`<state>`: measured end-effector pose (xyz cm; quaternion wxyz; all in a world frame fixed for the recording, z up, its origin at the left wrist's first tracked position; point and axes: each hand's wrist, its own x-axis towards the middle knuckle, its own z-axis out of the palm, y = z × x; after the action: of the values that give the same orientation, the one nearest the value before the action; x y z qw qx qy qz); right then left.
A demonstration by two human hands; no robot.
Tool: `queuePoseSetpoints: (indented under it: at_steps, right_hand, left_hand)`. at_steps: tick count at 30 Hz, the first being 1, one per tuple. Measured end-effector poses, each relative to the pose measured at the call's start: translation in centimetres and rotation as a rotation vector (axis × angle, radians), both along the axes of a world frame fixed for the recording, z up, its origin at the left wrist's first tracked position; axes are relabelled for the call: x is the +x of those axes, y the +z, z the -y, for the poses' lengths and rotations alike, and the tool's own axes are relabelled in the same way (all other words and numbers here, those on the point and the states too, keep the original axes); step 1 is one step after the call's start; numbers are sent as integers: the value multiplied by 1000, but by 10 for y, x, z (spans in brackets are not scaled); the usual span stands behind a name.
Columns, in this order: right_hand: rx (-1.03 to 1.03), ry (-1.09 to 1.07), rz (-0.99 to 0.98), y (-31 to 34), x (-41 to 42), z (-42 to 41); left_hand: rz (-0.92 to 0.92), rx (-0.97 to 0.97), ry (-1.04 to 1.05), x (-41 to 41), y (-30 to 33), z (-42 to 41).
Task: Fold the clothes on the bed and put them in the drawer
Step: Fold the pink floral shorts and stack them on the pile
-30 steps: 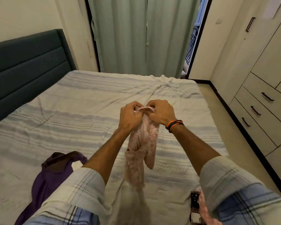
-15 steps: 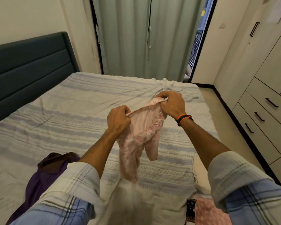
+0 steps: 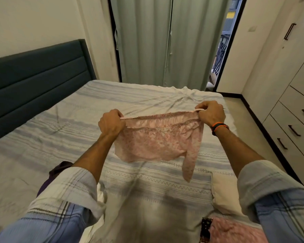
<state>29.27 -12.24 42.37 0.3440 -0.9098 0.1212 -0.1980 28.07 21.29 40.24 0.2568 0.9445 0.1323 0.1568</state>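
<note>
Ok so from my remote seat watching the head cam: both hands are up over the bed [image 3: 63,137], stretching a pink patterned garment [image 3: 156,141] out flat in the air by its elastic top edge. My left hand [image 3: 111,122] sits at about 9 o'clock of the garment, fingers curled tight into a fist with the corner of the band pinched inside it. My right hand [image 3: 211,112] is at roughly 2 o'clock, a bit higher and farther away, also curled closed around the other end of the band, with an orange and black wristband [image 3: 219,126] just below it. The fabric hangs down between the two fists, clear of the striped sheet as far as I can tell, and one narrow strip dangles lower toward 5 o'clock. A purple garment [image 3: 60,170] peeks out behind my left forearm at 8 o'clock, and another pink piece [image 3: 235,230] lies near the bottom edge at 5 o'clock. The drawers [image 3: 293,127] with dark handles are off at 3 o'clock, all closed.
</note>
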Motion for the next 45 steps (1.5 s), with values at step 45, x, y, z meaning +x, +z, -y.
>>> queuePoseSetpoints:
  at_steps: [45]
  right_hand:
    - [1113,178,-316,-54,-3,19]
  left_hand:
    - [-255,-591,-186,-1,-7,-12]
